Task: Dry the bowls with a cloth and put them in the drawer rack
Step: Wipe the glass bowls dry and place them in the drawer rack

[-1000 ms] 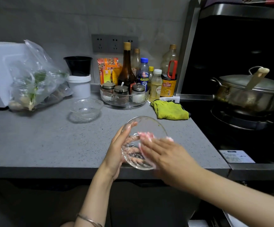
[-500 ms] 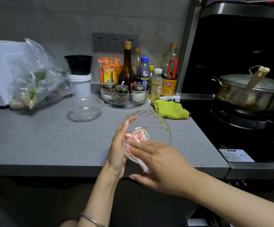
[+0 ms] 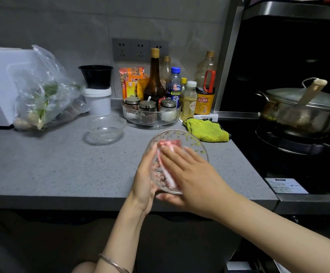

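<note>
Resting behind the held bowl (image 3: 191, 138): spare bowl (image 3: 106, 129), green rag (image 3: 206, 130).

The left hand (image 3: 144, 179) comes up from the bottom of the view on a bare forearm with the wrist bent slightly back. It cups the left side of a clear cut-glass bowl (image 3: 191, 139): the palm lies against the outer wall, the thumb runs up along the near rim, and the fingers curl round behind the glass. A thin metal bracelet (image 3: 113, 264) circles this forearm low down. The right arm reaches in from the lower right, bare and nearly straight. The right hand (image 3: 192, 174) lies palm-down with its fingers (image 3: 172, 154) straight and close together, pressing a pink cloth (image 3: 170, 143) flat into the bowl, the thumb below the bowl's lower edge.
</note>
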Motion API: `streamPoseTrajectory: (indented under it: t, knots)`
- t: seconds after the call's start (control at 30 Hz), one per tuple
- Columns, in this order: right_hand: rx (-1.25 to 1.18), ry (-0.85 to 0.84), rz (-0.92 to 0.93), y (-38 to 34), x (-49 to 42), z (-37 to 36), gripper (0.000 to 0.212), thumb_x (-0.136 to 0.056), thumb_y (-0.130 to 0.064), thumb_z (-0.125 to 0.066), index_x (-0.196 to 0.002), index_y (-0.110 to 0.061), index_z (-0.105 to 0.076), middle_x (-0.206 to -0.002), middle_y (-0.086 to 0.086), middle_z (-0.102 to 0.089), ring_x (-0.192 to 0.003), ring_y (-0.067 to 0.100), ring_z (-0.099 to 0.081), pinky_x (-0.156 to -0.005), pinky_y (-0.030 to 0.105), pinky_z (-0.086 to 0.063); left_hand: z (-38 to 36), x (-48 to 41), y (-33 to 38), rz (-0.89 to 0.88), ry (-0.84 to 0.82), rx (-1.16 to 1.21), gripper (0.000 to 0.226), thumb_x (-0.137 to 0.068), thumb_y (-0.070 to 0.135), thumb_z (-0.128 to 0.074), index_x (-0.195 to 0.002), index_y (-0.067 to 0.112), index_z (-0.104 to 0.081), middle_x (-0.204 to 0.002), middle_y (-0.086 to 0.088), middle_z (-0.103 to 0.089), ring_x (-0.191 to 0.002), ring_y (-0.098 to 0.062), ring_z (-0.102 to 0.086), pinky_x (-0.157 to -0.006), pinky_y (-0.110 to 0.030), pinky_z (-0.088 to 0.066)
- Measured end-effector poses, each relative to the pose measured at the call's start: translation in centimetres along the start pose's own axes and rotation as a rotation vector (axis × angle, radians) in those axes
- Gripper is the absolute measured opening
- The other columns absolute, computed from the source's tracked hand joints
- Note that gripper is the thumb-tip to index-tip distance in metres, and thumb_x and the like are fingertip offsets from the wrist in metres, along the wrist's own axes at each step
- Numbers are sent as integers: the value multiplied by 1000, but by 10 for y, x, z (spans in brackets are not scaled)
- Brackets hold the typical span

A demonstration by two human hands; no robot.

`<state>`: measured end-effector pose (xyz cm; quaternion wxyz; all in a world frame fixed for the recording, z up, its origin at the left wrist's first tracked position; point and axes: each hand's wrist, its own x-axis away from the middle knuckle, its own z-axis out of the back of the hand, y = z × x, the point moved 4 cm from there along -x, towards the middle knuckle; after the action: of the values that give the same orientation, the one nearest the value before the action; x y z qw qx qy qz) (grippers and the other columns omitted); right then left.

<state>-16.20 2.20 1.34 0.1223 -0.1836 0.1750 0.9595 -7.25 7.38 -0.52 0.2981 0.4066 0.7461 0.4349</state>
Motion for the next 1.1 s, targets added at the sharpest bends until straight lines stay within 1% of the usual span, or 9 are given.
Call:
streamPoseTrajectory:
  t: [0.1,0.17,0.27,0.43,0.53,0.6,0.7,0.9,1.1]
  knots:
    - [43,-50,-90,4,-4,5,80,-69,-63,-66,-124,-4,-63,-130,12,-60,-114,26,-62,-89,37,-52,1,-2,2,-12,8,-23,35,-96,39,-40,-120,27,-64,-118,-5,-69,-106,-19,-67,-89,-43,-54]
    - [-64,-65,-79,-3,-1,7,68,-60,-47,-84,-113,-7,-70,-122,9,-66,-92,25,-70,-63,33,-57,2,-3,0,-8,1,-44,37,-93,42,-43,-121,26,-60,-118,-10,-68,-93,-20,-70,-72,-37,-57]
    - [-274,-140,-33,-8,4,10,40,-89,-33,-63,-122,-12,-62,-133,2,-58,-105,29,-63,-78,41,-53,5,0,-5,23,-3,-103,49,-80,58,-47,-119,31,-58,-116,-18,-67,-82,-21,-69,-61,-35,-54]
    - [-710,-108,-145,10,8,26,14,-86,-28,-69,-92,-16,-70,-78,2,-70,-69,22,-62,-61,33,-43,9,-3,-5,97,-105,-270,72,-72,86,-35,-132,46,-43,-126,-9,-63,-104,-24,-68,-94,-53,-50]
    - [-1145,-131,-253,24,7,38,30,-79,-30,-76,-88,-1,-70,-63,9,-64,-52,12,-48,-51,21,-36,8,-4,3,15,-116,-332,66,-73,84,-32,-130,55,-43,-143,6,-49,-118,-15,-60,-100,-51,-46]
    - [-1249,-161,-275,30,7,46,37,-75,-24,-77,-84,10,-66,-60,12,-64,-48,10,-48,-50,15,-37,9,-5,11,-36,-102,-317,67,-73,79,-38,-126,43,-55,-133,3,-58,-116,-16,-62,-103,-50,-44]
    - [-1486,-175,-374,36,6,53,24,-67,-11,-81,-84,0,-68,-72,5,-73,-62,12,-68,-60,16,-54,12,-6,22,-65,-104,-300,87,-63,83,-55,-121,18,-63,-115,-7,-70,-109,-23,-66,-100,-46,-46]
    - [-1758,-136,-514,43,1,49,43,-51,-24,-85,-77,-5,-56,-64,2,-69,-63,14,-69,-65,27,-59,10,-14,16,-47,-139,-111,108,-45,75,-78,-127,7,-58,-124,-18,-64,-118,-31,-59,-103,-48,-44]
    - [-1526,149,-723,68,3,37,44,-69,-44,-69,-88,-3,-68,-81,10,-73,-70,28,-67,-68,32,-55,-1,-12,17,-28,-24,105,53,-67,59,-70,-98,17,-76,-103,-10,-73,-95,-22,-71,-76,-36,-58]
